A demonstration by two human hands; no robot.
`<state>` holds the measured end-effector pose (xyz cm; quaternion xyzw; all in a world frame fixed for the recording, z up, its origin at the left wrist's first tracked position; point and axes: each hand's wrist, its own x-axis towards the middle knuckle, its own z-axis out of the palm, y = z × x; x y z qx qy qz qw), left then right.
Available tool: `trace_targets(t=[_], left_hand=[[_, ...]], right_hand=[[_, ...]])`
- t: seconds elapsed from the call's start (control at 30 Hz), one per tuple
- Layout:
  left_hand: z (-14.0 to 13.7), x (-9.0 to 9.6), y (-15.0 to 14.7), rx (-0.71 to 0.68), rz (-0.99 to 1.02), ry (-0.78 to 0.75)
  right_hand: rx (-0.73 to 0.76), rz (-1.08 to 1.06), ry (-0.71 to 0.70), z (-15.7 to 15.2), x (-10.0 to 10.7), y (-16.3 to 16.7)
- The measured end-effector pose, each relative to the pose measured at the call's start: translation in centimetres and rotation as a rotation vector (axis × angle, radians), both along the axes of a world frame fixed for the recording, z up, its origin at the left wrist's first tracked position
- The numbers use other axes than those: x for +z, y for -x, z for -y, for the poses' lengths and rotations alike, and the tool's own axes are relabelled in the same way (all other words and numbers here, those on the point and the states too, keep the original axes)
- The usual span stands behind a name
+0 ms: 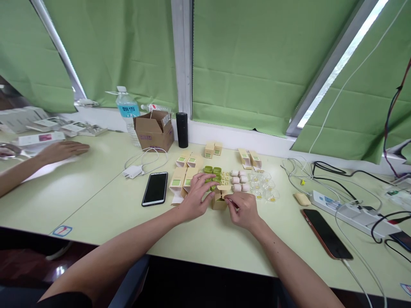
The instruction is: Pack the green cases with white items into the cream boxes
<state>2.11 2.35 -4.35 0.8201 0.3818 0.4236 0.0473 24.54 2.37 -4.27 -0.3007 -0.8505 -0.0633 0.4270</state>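
Note:
A small tan cardboard box (219,203) stands on the table between my hands with its top flaps up and something green inside. My right hand (243,207) pinches the box at its right upper edge. My left hand (197,197) is open, its fingers stretched above the box's left side and the green cups, the thumb close to the box. Behind the box are several square green cups (208,170), partly hidden by my left hand. Small yellowish pieces (225,176), white rounded pieces (236,180) and clear plastic pieces (265,186) lie in groups to their right.
More tan boxes stand left (177,179) and behind (209,149). A black-screened phone (155,188) and white charger (133,171) lie left; another phone (327,233) and a power strip (346,214) lie right. Another person's hand (64,151) rests far left, near a brown carton (154,136).

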Motion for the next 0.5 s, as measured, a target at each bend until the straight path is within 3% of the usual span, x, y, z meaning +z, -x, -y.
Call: trace_targets(t=[0.5], left_hand=[[0.44,0.21,-0.18,0.006,-0.030,-0.021]], right_hand=[[0.025,-0.023,-0.105,0.27,0.19,-0.28]])
